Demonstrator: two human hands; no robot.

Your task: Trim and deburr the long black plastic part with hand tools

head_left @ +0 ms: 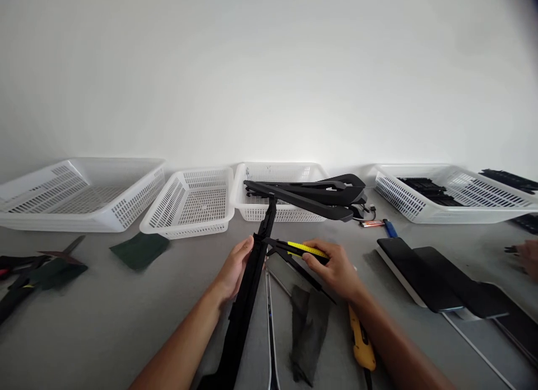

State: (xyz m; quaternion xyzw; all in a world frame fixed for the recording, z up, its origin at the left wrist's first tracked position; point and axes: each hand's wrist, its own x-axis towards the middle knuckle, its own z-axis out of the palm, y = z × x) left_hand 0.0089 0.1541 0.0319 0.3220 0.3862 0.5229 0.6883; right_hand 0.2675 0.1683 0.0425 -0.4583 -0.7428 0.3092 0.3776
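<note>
A long black plastic part (247, 289) runs from the bottom edge up toward the middle basket. My left hand (235, 267) is closed around its upper section, thumb on top. In my right hand (332, 264) is a black and yellow cutter (307, 249), its front end against the part beside a joint. A thin black piece (306, 273) slants down to the right under the cutter. Below my right hand lie a dark cloth (309, 334) and a yellow-orange tool (361, 342) with a cord.
White baskets (187, 233) line the wall; long black parts (319, 196) rest across the middle one. Dark flat devices (420, 272) lie at right, near another person's hand (527, 255). At left are green cloth (140, 251) and tools (21, 283).
</note>
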